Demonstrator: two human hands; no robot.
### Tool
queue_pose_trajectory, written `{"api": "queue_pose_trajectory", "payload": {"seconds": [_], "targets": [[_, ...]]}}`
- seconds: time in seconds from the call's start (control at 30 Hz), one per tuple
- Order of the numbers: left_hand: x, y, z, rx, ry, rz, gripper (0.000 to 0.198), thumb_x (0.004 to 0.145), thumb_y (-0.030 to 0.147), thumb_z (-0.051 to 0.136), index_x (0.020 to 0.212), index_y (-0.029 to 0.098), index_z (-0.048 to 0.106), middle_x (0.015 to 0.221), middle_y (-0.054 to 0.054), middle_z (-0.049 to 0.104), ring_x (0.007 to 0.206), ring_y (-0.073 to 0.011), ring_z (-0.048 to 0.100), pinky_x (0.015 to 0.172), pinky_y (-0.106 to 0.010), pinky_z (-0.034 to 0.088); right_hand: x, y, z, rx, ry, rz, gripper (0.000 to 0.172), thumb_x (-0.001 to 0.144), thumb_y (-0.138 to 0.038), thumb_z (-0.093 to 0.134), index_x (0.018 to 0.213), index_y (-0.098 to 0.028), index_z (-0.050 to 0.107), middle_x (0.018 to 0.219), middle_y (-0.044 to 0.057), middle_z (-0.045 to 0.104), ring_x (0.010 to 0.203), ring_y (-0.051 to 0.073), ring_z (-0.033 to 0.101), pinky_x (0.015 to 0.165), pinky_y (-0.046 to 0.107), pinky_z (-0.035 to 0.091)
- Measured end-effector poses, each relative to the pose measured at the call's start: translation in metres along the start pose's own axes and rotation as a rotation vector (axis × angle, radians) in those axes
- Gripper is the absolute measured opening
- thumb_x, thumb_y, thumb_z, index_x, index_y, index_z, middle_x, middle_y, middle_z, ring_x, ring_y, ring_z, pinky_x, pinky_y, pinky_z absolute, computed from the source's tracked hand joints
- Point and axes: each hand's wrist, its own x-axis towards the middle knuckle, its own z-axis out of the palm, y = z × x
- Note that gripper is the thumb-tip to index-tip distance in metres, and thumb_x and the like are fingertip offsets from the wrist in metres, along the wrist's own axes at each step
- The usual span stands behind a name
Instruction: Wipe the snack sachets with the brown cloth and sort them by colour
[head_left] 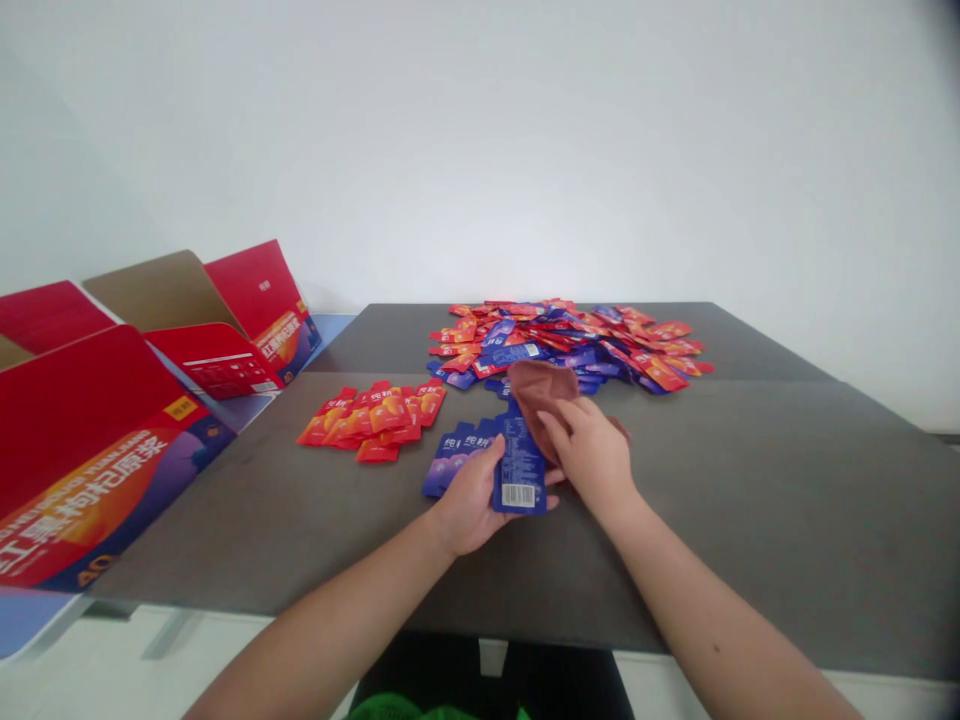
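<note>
My left hand (469,500) grips a fan of blue sachets (454,458), and one sachet (519,470) shows its barcode side. My right hand (592,455) holds a brown cloth (544,390) pressed against the top of that sachet. The cloth hides the sachet's upper end. Just left of my hands lies a small heap of red-orange sachets (371,422). Beyond my hands spreads a large mixed pile of red and blue sachets (570,345), with its near edge just behind the cloth.
Open red printed cartons (90,440) stand at the table's left edge, with another (240,330) behind them. The grey table (712,480) has a seam across it, and a white wall rises behind its far edge.
</note>
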Motion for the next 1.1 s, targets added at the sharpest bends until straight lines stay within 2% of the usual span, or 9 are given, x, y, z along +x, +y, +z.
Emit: {"api": "queue_pose_trajectory", "payload": {"seconds": [0.13,0.3,0.43,0.6,0.7,0.8,0.9,0.97,1.1], "targets": [[-0.002,0.002,-0.001,0.269,0.029,0.2,0.052,0.094,0.052,0.035,0.123,0.016,0.059,0.122,-0.014,0.063,0.109,-0.0293,0.062,0.092,-0.047,0.05,0.008,0.014,-0.006,0.35,0.071,0.163,0.033,0.092,-0.039,0.046,0.107,-0.021,0.068,0.105,0.008,0.069,0.1,0.023,0.062,0.088,0.035,0.045],[-0.001,0.01,-0.013,1.205,0.291,0.683,0.051,0.092,0.038,0.046,0.14,0.021,0.042,0.14,-0.01,0.046,0.133,-0.0246,0.038,0.114,-0.04,0.025,-0.008,-0.01,0.003,0.655,-0.218,0.036,0.032,0.088,-0.04,0.049,0.107,-0.019,0.066,0.11,0.008,0.068,0.105,0.023,0.061,0.094,0.037,0.043],[-0.002,0.011,-0.018,1.587,0.343,0.806,0.057,0.09,0.037,0.05,0.144,0.022,0.036,0.14,-0.015,0.04,0.131,-0.0293,0.037,0.111,-0.048,0.027,-0.013,-0.017,0.007,0.712,-0.301,0.053,0.024,0.087,-0.037,0.053,0.097,-0.02,0.066,0.097,0.005,0.069,0.097,0.021,0.061,0.089,0.035,0.044],[-0.001,0.013,-0.02,1.141,0.207,0.773,0.061,0.091,0.042,0.049,0.144,0.021,0.028,0.142,-0.013,0.04,0.13,-0.0236,0.041,0.108,-0.04,0.033,-0.003,-0.004,0.0,1.008,-0.225,0.199,0.023,0.088,-0.041,0.054,0.085,-0.022,0.066,0.091,0.001,0.068,0.092,0.019,0.061,0.088,0.032,0.044],[-0.001,0.02,-0.02,0.872,0.24,0.568,0.041,0.092,0.046,0.044,0.122,0.019,0.05,0.116,-0.008,0.06,0.105,-0.0199,0.058,0.092,-0.034,0.045,0.0,0.0,-0.004,1.234,-0.211,0.347,0.024,0.085,-0.045,0.059,0.083,-0.022,0.065,0.083,0.0,0.069,0.075,0.017,0.062,0.077,0.032,0.047],[-0.005,0.026,-0.016,0.865,0.126,0.408,0.032,0.089,0.045,0.049,0.089,0.016,0.061,0.084,-0.003,0.063,0.079,-0.0167,0.059,0.077,-0.029,0.047,0.001,0.0,-0.004,1.358,-0.215,0.414,0.025,0.082,-0.046,0.062,0.084,-0.021,0.066,0.079,-0.001,0.07,0.07,0.017,0.063,0.073,0.032,0.048],[-0.011,0.027,-0.009,0.964,0.083,0.458,0.027,0.087,0.038,0.052,0.075,0.015,0.061,0.071,0.0,0.06,0.07,-0.0143,0.056,0.07,-0.025,0.044,0.003,0.001,-0.004,1.322,-0.213,0.447,0.029,0.082,-0.048,0.061,0.088,-0.02,0.067,0.079,0.001,0.07,0.075,0.019,0.064,0.073,0.032,0.049],[-0.013,0.026,-0.006,0.988,0.129,0.506,0.026,0.086,0.036,0.052,0.072,0.015,0.06,0.069,0.001,0.058,0.068,-0.0133,0.055,0.067,-0.024,0.043,0.007,0.005,-0.007,1.196,-0.054,0.474,0.035,0.083,-0.051,0.059,0.089,-0.018,0.069,0.08,0.002,0.071,0.078,0.02,0.064,0.075,0.033,0.05],[-0.006,0.019,-0.007,0.858,0.218,0.493,0.025,0.086,0.038,0.053,0.084,0.015,0.063,0.076,-0.001,0.062,0.073,-0.014,0.058,0.07,-0.024,0.045,0.007,0.012,-0.018,0.813,0.478,0.382,0.038,0.089,-0.048,0.049,0.098,-0.017,0.069,0.097,0.007,0.07,0.091,0.021,0.063,0.087,0.037,0.047]]}}
